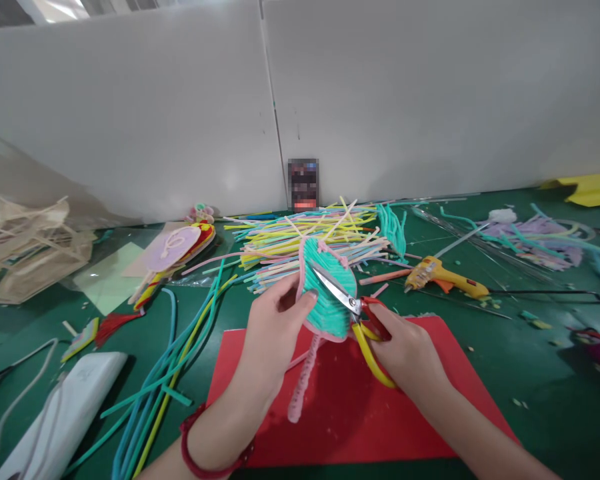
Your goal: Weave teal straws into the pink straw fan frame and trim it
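Note:
My left hand pinches the left edge of a teal oval fan made of pipe cleaners, edged in pink with a fuzzy pink handle hanging down. My right hand grips scissors with red and yellow handles. Their steel blades lie across the fan's face, pointing up and to the left. Both hands hover above a red sheet on the green table.
A heap of coloured pipe cleaners lies behind the fan. A yellow glue gun rests to the right. Long teal and yellow cords run down the left. Finished fans, a white object and a wooden frame sit left.

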Tool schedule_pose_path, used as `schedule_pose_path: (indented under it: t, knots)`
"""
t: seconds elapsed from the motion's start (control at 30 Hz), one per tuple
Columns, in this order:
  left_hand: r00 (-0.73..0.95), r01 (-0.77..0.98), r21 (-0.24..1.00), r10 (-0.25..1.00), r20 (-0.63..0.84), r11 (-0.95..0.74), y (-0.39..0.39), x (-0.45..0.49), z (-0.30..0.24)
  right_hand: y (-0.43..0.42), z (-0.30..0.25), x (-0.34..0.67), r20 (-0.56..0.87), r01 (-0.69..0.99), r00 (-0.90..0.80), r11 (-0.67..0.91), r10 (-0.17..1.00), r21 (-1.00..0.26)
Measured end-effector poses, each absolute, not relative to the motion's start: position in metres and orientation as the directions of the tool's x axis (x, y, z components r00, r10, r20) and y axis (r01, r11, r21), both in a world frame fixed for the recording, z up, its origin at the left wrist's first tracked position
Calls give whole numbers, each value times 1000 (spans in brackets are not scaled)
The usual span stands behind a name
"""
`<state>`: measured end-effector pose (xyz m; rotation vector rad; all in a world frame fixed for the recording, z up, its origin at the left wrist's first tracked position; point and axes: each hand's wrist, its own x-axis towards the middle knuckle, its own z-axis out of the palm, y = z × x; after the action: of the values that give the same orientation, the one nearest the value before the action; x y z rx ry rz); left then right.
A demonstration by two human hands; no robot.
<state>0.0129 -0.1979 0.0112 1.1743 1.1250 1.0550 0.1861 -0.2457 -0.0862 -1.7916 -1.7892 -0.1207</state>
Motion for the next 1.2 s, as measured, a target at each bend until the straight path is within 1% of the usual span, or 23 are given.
schedule_pose_path:
  t: [0.2, 0.43, 0.7, 0.83, 1.0, 1.2]
  knots:
    - [158, -61, 992, 983, -97, 108, -196, 11, 6, -245, -85, 186, 441, 917, 82, 106, 894, -385]
    - [166, -91, 991, 982, -86, 102, -194, 11, 5, -244, -84, 186, 435, 914, 76, 111, 897, -391]
    - [184, -122, 985, 978, -99, 123, -192, 11, 2, -245, -84, 187, 383, 904, 98, 79, 918, -420]
    - [164, -80, 993, 984, -69, 83, -193, 11, 3, -244, -83, 187, 390, 904, 94, 86, 916, -419]
    - [130, 35, 999, 991, -30, 25, -194, 11, 4, -244, -84, 186, 449, 928, 78, 100, 890, -360]
    - [138, 16, 999, 989, -47, 45, -194, 11, 5, -244, -86, 187, 469, 936, 79, 97, 880, -340]
